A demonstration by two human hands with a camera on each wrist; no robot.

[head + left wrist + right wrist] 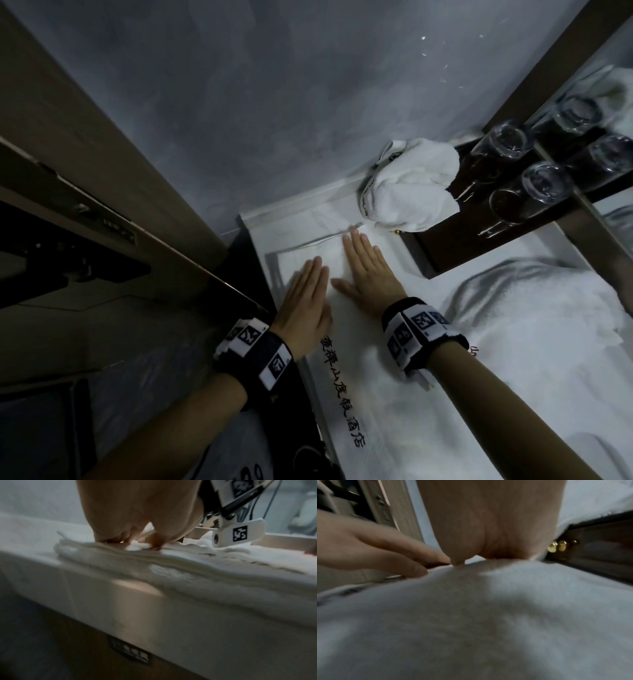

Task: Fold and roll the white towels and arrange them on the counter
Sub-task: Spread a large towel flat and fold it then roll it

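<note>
A long white towel (363, 387) with black embroidered lettering lies folded lengthwise along the white counter (260, 222). Both hands lie flat on its far end with straight fingers, side by side. My left hand (308, 291) presses near the counter's left edge, my right hand (363, 263) just beside it and a little farther. In the left wrist view the towel (188, 566) shows as several stacked layers at the counter's edge. The right wrist view shows the towel (471, 615) close under the palm. A rolled white towel (407, 185) stands at the counter's far end.
A dark wooden tray (486, 219) with upturned drinking glasses (534, 188) sits at the far right, against a mirror. A loose heap of white towel (534, 318) lies to the right of my right arm. A grey wall and a wooden door frame (113, 161) close the left side.
</note>
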